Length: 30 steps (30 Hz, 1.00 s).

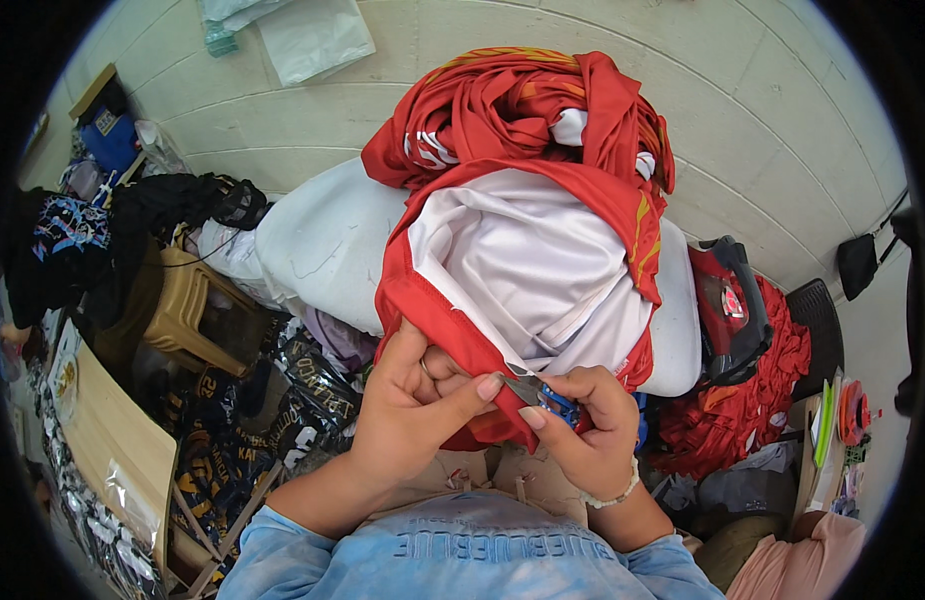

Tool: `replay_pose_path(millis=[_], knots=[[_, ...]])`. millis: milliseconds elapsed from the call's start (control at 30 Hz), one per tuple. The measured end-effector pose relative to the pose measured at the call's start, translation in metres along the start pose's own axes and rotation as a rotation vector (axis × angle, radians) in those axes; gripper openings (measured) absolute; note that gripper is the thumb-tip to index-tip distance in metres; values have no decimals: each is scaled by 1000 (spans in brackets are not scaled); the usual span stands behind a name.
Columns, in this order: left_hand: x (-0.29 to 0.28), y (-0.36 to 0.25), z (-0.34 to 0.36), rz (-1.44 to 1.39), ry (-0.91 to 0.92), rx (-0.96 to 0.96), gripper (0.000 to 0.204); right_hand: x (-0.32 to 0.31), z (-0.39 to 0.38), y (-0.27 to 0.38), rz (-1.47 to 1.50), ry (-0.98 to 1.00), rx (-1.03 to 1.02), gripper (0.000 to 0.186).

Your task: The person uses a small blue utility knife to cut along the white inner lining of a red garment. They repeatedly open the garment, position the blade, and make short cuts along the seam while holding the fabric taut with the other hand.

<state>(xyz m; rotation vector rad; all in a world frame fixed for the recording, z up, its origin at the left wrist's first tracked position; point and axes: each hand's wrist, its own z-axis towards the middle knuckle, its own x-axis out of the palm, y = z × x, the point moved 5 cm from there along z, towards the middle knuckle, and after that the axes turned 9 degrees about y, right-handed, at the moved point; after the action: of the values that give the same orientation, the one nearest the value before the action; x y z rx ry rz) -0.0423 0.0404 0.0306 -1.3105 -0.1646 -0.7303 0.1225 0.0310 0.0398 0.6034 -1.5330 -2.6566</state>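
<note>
A red garment (432, 290) with yellow markings and white lining (522, 240) lies opened out before me on a white padded board (312, 250). My left hand (417, 405) is closed on its red hem, with thumb and fingers pinching the edge. My right hand (587, 430) grips small metal thread snips with a blue handle (554, 404), their blades at the hem beside my left thumb. A bundle of more red garments (512, 115) rests behind the opened one.
An iron (722, 310) sits at the right by piled red fabric (732, 420). At left are a tan plastic stool (187, 310), dark clothes, bagged garments (302, 410) and a wooden board (112, 450). Another person's hand (14, 332) shows at the far left. A block wall closes the back.
</note>
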Motion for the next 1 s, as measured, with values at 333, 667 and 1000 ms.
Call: replay_pose_path(millis=[333, 667, 1000], knots=[[-1, 1, -1, 62, 28, 65, 56, -3, 3, 4, -183, 23, -43, 26], [-7, -6, 6, 36, -57, 87, 60, 4, -10, -25, 258, 96, 245, 25], [-4, -4, 4, -21, -42, 6, 58, 0, -9, -6, 57, 27, 67, 30]])
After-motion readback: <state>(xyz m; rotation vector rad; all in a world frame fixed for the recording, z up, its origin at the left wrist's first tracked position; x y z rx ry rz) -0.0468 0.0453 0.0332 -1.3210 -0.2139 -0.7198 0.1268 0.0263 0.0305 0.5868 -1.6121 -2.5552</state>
